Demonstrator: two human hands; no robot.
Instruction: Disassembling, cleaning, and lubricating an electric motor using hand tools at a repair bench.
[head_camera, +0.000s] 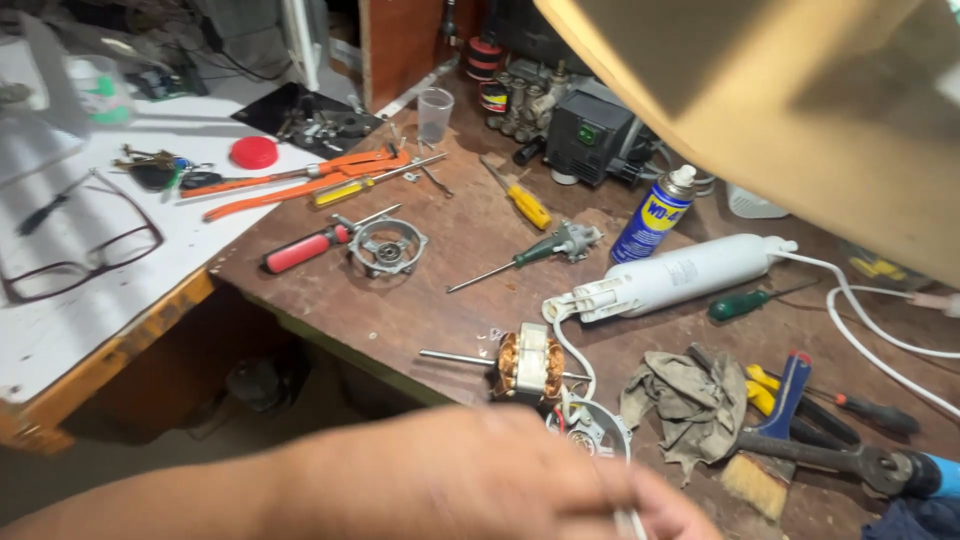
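My left hand (500, 480) reaches in from the bottom left, blurred, just in front of a small electric motor core with copper windings and a steel shaft (527, 362). Its fingers are closed around a thin white wire (630, 522). The hand partly covers a round grey motor housing (592, 425). From that housing a white wire (572, 350) runs up to a white cylindrical casing (680, 275) lying on the brown workbench (400, 310). My right hand is out of view.
Screwdrivers with red (305, 248), yellow (520, 200) and green (745, 303) handles, a grey ring-shaped housing (388, 246), orange pliers (300, 185), a blue spray can (652, 215), a rag (685, 400), a brush (775, 440) and glasses (85, 250) lie about. A blurred tan surface (780, 90) fills the top right.
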